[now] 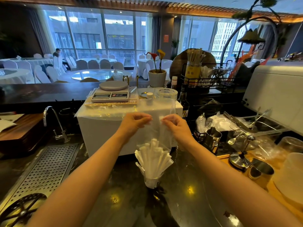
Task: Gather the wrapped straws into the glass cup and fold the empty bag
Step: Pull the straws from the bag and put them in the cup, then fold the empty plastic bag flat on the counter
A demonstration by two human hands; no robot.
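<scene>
**Both hands pinch the bag's mouth above the straws**

Nearest, on the dark glossy surface (188, 194), the wrapped straws (155, 158) stand fanned out, their lower ends bunched together low down; whether a cup holds them there I cannot tell. The clear plastic bag (165, 128) rises over them. Above the straws, the left hand (135, 121) and right hand (176, 124) are each closed in a pinch on the bag's upper edge, a little apart, holding it up in front of a white box (101, 128). Right of the hands sit a steel pitcher (212, 138) and steel cups (260, 169). Farther back, atop the box, rest a kitchen scale (111, 93) and a clear tape roll (166, 94) printed "TOGETHER". Beyond, a yellow-labelled jar (193, 72) of straws bears characters too small to read.
</scene>
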